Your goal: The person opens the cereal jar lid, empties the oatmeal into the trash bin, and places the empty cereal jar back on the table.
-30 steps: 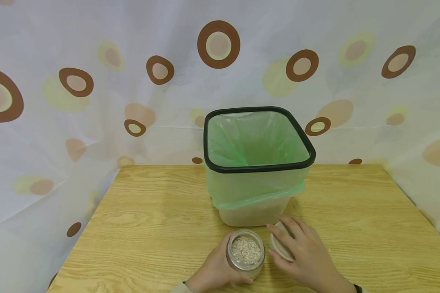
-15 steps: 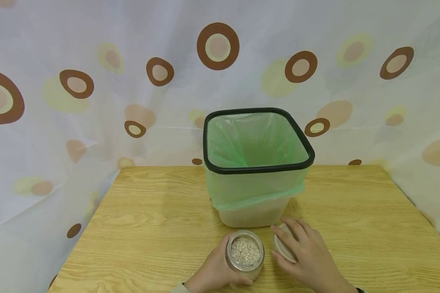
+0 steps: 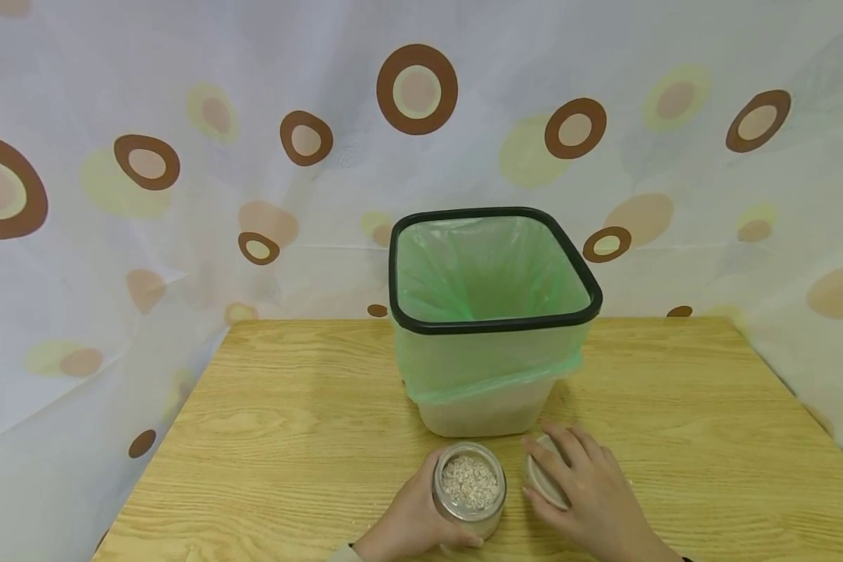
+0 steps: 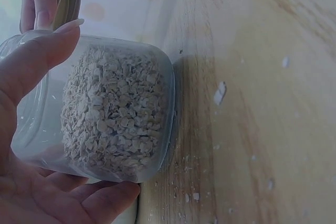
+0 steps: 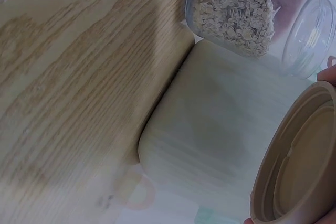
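Beige colour has the round lid (image 5: 307, 161), which the right hand (image 3: 593, 492) grips by its edge, at the lower right of the head view; its fingers are curved around it. The lid is tilted, and its hollow inner side shows at the right edge of the right wrist view. Just beside, at the lower middle of the head view, the left hand (image 3: 416, 513) holds the jar (image 3: 472, 515), with thumb on one side and fingers on the other. This jar is transparent, uncovered and upright on the desk (image 3: 288, 414). Pale flakes (image 3: 470, 481) fill a good part of it, and a few loose crumbs (image 4: 220, 93) lie on the wood, in the right half of the left wrist view.

Behind the hands, in the middle of the head view, stands a whitish bin (image 3: 485, 414) with a black rim (image 3: 499, 325). A green bag (image 3: 492, 289) lines it and is folded over outside. Farthest, a white sheet (image 3: 253, 47) with brown, yellow and pinkish rounds covers the upper part of the frame.
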The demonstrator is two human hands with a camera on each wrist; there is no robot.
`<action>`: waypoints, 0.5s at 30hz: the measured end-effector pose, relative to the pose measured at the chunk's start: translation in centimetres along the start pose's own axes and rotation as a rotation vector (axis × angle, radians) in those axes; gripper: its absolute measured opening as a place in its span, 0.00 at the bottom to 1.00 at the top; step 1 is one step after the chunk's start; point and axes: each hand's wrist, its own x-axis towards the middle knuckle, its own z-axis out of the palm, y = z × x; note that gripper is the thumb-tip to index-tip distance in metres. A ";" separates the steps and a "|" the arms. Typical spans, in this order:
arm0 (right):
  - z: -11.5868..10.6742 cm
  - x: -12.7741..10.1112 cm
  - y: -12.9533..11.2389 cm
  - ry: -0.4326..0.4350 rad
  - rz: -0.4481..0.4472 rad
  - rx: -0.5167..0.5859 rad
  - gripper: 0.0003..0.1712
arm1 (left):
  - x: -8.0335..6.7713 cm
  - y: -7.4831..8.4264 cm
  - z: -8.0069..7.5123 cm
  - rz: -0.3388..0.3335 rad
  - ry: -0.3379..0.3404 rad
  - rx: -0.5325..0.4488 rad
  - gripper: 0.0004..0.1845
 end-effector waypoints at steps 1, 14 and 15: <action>0.0 -0.1 0.0 -0.002 0.001 0.001 0.36 | 0.0 0.0 0.0 0.001 0.001 0.001 0.54; 0.7 -1.1 -0.1 -0.064 0.036 0.024 0.37 | 0.0 0.2 0.0 -0.013 -0.007 0.005 0.54; 0.8 -1.2 -0.1 -0.068 0.038 0.024 0.37 | 0.0 0.2 0.0 -0.018 -0.007 0.003 0.54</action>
